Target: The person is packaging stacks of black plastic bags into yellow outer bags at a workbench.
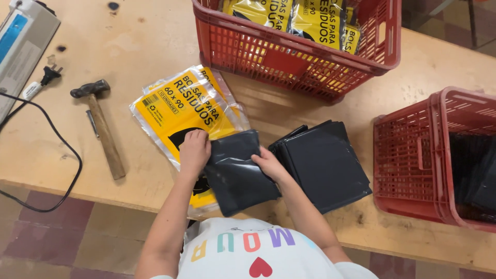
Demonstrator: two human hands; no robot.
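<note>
My left hand [194,150] grips the upper left edge of a folded black plastic bag bundle [237,175]. My right hand [268,164] holds the same bundle at its right edge. The bundle lies partly over a stack of clear and yellow printed sleeves [181,106] on the wooden table [139,36]. A second pile of folded black bags [325,163] lies just right of my right hand.
A red crate [310,67] with filled yellow packets stands at the back. Another red crate [413,155] holding black bags is at the right. A hammer [103,129], a nail, a plug with black cable [46,77] and a grey sealing machine [20,41] lie at the left.
</note>
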